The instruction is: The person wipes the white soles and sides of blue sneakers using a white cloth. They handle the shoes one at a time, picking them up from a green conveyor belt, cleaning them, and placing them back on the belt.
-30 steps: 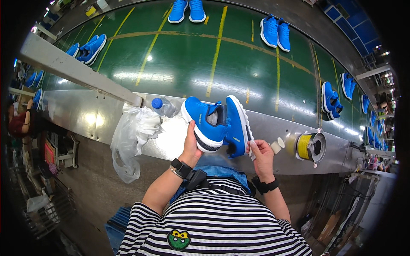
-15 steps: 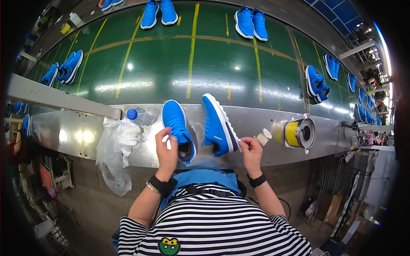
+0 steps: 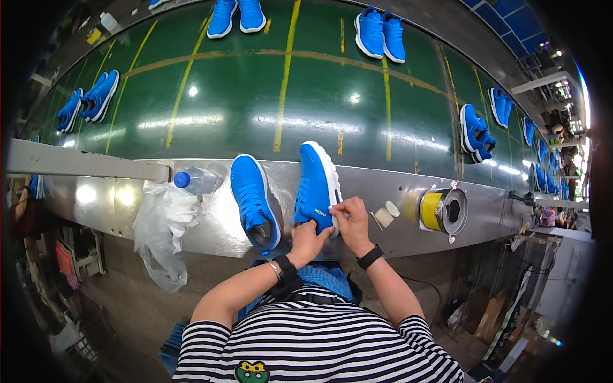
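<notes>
A blue sneaker point(image 3: 314, 175) with a white sole stands on the metal ledge before me, toe pointing away and leaning slightly. At its heel my left hand point(image 3: 308, 244) grips the shoe, some of its fingers hidden in or behind the opening. My right hand point(image 3: 353, 223) is closed in a pinch, its fingertips against the shoe's outer side by the sole. Anything between those fingertips is too small to make out. To the left, untouched, stands another blue sneaker point(image 3: 248, 187), its dark lining showing.
Right of my hands lie small whitish pieces point(image 3: 384, 217) and an open yellow-banded tin point(image 3: 433, 211). At left are a blue-capped clear bottle point(image 3: 203, 180), a white plastic bag point(image 3: 159, 223) and a metal bar point(image 3: 83, 161). Beyond, a green conveyor belt point(image 3: 239, 96) carries several blue sneaker pairs.
My left hand has moved from the left sneaker to the heel of the right one. My right hand's fingertips have shifted left onto its side. The right sneaker sits more upright.
</notes>
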The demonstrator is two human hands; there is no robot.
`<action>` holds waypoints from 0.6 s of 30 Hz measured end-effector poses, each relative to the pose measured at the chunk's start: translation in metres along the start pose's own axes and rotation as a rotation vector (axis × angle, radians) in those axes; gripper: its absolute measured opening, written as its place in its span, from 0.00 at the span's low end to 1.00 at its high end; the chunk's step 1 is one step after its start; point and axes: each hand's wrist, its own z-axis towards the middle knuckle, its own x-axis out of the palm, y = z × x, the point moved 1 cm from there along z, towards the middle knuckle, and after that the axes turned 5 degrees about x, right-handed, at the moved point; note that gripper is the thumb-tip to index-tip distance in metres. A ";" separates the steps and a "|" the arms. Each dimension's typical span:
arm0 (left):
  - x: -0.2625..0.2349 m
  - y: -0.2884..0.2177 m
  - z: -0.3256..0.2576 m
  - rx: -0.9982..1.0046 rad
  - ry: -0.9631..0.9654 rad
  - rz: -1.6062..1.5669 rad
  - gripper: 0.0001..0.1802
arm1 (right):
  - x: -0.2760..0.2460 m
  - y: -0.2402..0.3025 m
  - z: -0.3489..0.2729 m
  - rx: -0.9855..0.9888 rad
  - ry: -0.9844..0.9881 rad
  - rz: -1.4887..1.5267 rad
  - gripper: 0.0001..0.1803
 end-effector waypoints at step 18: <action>0.010 -0.040 0.013 0.061 0.101 0.075 0.23 | -0.014 -0.024 0.066 0.188 0.038 0.299 0.04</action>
